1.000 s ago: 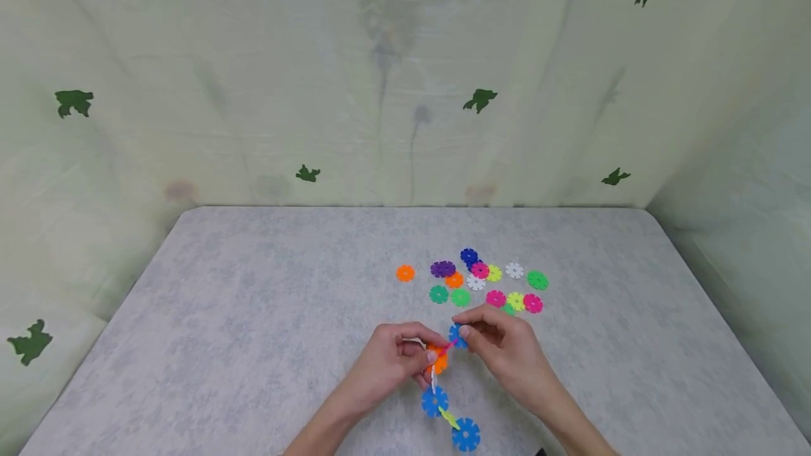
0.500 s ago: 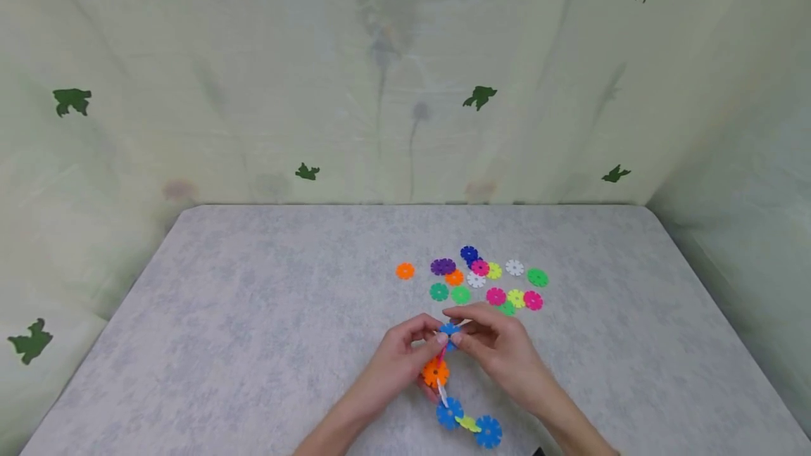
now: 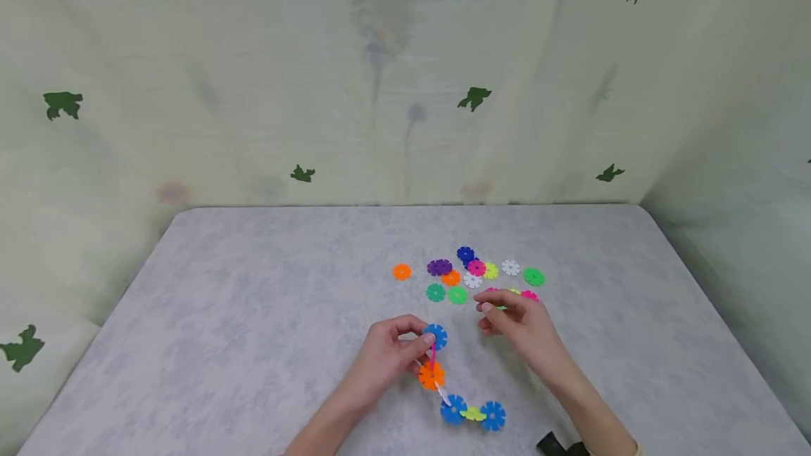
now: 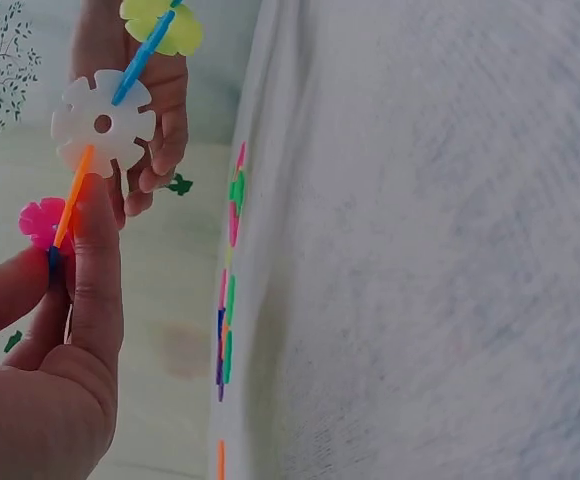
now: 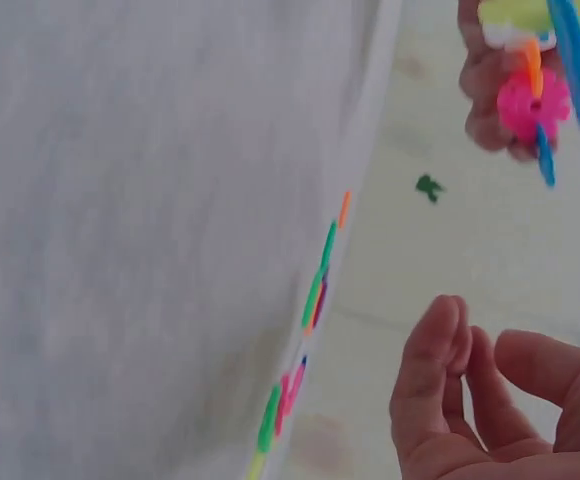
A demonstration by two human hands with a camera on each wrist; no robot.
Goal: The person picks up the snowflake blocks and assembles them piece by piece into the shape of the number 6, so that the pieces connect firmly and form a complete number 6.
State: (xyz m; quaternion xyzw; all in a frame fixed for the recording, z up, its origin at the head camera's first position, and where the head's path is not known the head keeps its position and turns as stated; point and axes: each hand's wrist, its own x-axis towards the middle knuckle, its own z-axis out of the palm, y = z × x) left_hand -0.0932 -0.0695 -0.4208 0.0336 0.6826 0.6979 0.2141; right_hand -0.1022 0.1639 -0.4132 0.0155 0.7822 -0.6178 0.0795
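Nearest: chain of linked discs [image 3: 431,377], held above the table [image 3: 285,287]; white disc [image 4: 78,122] and pink disc [image 4: 40,218] show face-on from the left wrist, edge-on from the head. Left hand [image 3: 391,349] pinches the blue end disc [image 3: 439,336]. Right hand [image 3: 526,326] loosely curved; right wrist view shows a gap between thumb and fingers. Farther: loose discs [image 3: 457,295] on the table, seen as thin edges from both wrists. Behind: patterned curtain [image 3: 253,90].

Bent chain [image 3: 431,376], 7 notched discs [image 3: 453,411], multicol., slotted tog.; top blue disc [image 3: 438,336] in L hand [image 3: 394,352]
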